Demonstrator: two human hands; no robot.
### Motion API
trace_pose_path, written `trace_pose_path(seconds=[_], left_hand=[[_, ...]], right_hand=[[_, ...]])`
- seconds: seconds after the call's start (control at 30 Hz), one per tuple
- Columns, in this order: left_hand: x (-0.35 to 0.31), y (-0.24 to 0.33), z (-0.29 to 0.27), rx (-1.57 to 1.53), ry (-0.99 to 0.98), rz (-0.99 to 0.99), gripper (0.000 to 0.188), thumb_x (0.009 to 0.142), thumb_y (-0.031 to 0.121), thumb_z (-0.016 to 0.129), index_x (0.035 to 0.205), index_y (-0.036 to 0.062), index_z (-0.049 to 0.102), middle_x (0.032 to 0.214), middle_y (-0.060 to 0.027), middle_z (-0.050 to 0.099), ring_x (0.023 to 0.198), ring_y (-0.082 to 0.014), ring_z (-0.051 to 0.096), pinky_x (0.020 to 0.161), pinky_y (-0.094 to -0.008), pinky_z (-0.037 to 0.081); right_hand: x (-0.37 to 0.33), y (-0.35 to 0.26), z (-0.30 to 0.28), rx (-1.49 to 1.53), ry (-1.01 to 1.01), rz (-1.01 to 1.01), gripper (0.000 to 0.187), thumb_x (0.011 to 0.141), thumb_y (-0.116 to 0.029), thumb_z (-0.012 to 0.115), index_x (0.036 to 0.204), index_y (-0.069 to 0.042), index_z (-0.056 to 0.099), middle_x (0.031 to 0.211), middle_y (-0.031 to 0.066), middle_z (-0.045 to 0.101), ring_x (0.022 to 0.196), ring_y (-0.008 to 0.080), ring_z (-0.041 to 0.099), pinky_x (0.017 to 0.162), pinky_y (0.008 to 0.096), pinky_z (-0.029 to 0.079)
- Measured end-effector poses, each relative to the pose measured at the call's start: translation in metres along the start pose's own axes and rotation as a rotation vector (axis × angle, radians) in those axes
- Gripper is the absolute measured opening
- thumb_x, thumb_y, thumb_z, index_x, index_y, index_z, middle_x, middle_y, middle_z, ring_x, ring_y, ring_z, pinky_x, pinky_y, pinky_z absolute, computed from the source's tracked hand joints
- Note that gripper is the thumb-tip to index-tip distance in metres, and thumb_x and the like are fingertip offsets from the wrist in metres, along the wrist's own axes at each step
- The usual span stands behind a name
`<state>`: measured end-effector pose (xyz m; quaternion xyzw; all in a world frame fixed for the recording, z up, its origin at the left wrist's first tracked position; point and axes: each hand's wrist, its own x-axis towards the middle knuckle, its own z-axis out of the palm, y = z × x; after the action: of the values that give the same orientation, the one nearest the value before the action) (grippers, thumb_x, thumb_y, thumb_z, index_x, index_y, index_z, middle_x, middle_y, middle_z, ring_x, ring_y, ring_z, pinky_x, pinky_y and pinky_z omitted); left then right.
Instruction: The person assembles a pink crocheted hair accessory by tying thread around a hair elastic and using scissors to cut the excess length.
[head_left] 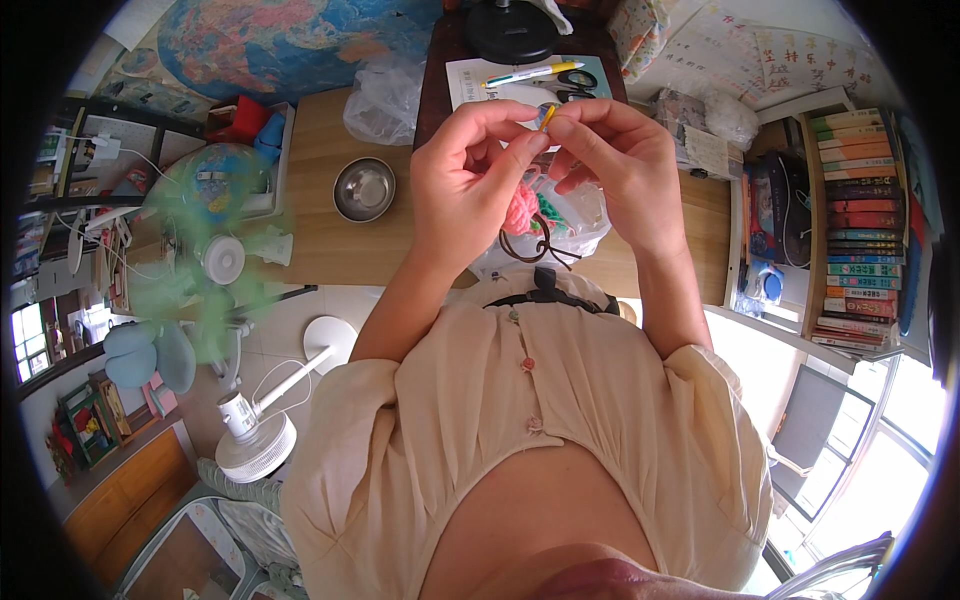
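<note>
Both hands are raised over the desk, fingertips meeting. My left hand (478,165) and my right hand (628,165) are closed in pinches at a short, thin yellow piece (547,118); its exact kind is too small to tell. Beneath my left palm is a pink knitted or crocheted piece (521,209), and by it a dark brown cord (543,247) with loose ends. Whether the left fingers hold any of the pink piece is hidden. Behind them lies a clear plastic bag (588,222) with green material inside.
Beyond my hands, a multicolour pen (532,74) and black-handled scissors (578,82) lie on papers. A metal bowl (364,189) and a crumpled plastic bag (385,100) stand left on the desk (315,235). A green-bladed fan (222,258) is farther left; a bookshelf (862,230) is right.
</note>
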<state>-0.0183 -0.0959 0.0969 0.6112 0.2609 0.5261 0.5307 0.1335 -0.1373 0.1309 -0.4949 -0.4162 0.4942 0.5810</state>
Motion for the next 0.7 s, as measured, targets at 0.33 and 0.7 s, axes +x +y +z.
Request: trace_pose_path(seconds=[0.33,0.7], left_hand=[[-0.001,0.001,0.002,0.015,-0.013,0.019,0.018,0.086,-0.004,0.065,0.104,-0.0008,0.062,0.083,-0.0049,0.067,0.064,-0.0017,0.057,0.053,-0.0156,0.042],[-0.004,0.006,0.011,0.252,0.032,0.142,0.014,0.086,-0.005,0.064,0.099,-0.0007,0.063,0.078,-0.0057,0.067,0.052,-0.0032,0.055,0.044,-0.0189,0.041]], right_hand=[[-0.001,0.003,-0.001,0.029,-0.002,0.02,0.016,0.09,-0.014,0.066,0.095,0.001,0.067,0.081,0.0055,0.068,0.066,0.0083,0.064,0.054,0.0209,0.051],[0.0,0.006,0.0,-0.025,0.062,-0.023,0.017,0.089,-0.013,0.066,0.094,0.003,0.067,0.079,0.0055,0.068,0.067,0.0081,0.064,0.054,0.0203,0.05]])
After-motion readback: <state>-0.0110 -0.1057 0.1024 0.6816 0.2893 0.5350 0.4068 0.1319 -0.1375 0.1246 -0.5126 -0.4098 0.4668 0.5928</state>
